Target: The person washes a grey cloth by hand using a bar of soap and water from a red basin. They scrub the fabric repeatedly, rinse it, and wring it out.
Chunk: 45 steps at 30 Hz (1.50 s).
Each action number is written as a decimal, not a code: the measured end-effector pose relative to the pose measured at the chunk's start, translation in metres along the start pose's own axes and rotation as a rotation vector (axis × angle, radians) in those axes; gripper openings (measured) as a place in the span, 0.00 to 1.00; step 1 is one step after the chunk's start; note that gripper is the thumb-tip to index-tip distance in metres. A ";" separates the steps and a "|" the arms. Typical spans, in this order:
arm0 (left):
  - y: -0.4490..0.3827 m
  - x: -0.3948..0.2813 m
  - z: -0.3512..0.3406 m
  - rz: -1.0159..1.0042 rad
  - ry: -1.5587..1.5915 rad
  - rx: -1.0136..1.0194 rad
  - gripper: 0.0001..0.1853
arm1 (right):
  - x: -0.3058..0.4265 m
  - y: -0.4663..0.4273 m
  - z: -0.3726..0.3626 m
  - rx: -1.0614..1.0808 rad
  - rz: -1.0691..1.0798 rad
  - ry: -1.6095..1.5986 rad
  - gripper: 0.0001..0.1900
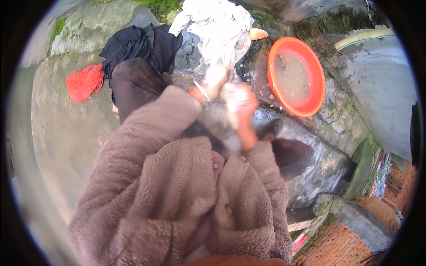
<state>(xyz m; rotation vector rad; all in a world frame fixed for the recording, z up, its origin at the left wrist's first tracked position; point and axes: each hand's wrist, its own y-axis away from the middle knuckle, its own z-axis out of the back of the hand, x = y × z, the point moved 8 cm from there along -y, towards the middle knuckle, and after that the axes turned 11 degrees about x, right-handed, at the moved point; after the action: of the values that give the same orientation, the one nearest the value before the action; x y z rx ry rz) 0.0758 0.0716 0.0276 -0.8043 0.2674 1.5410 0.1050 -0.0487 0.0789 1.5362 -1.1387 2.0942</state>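
Observation:
White wet cloth [223, 30] lies bunched on the stone ground before me, and its near end runs to my hands. My left hand [206, 89], with a white band at the wrist, is closed on a part of this cloth. Beside it, my right hand [243, 103] grips another part, covered with what looks like suds; both hands are blurred. A yellowish bar [258, 34], apparently soap, sits right of the cloth. Further right stands an orange plastic basin [321, 83] holding cloudy water.
Dark clothing [128, 45] lies to the left of the white cloth, with a red mesh bag [85, 83] beside it. A pale hose [364, 37] rests at the upper right. Mossy stone edges and a brick surface [339, 244] lie to the right.

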 end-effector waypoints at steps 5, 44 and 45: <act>0.001 -0.010 -0.050 0.470 0.494 -0.059 0.14 | -0.106 -0.009 0.049 -0.182 -0.417 0.350 0.12; -0.001 -0.008 -0.076 0.557 1.939 0.070 0.19 | 0.024 -0.017 -0.010 0.028 0.166 0.636 0.11; 0.000 -0.008 -0.079 0.571 1.930 0.058 0.20 | 0.015 -0.016 -0.004 -0.032 0.231 0.636 0.10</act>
<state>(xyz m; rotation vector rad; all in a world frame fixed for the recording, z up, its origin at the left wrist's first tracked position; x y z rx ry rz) 0.1015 0.0172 -0.0249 -2.0528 2.0188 0.6690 0.1065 -0.0384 0.0987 0.6445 -1.1192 2.4309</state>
